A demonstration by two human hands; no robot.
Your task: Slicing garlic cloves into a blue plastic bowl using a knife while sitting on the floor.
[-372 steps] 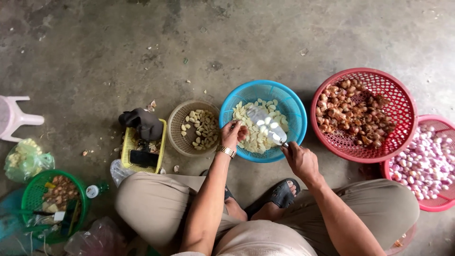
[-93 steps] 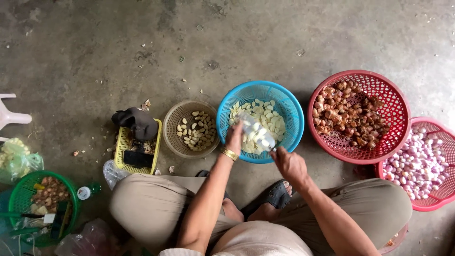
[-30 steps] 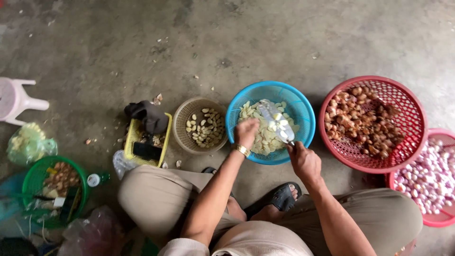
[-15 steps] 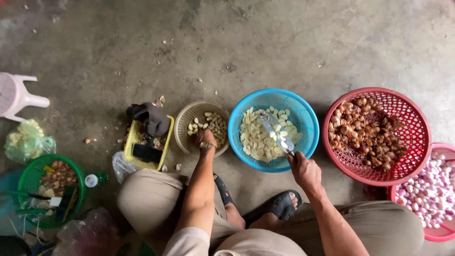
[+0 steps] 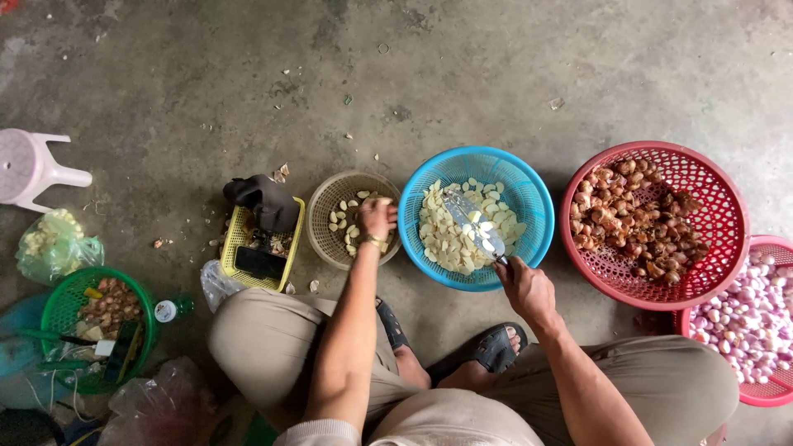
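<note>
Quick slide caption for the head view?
Seated person's left hand reaches into the beige basket while the right hand holds a knife over the blue basket.

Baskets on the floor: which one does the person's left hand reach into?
The small beige basket, the palest and smallest round one, left of the blue basket. The left hand is over its right side; the right hand holds a knife over the blue one.
</note>
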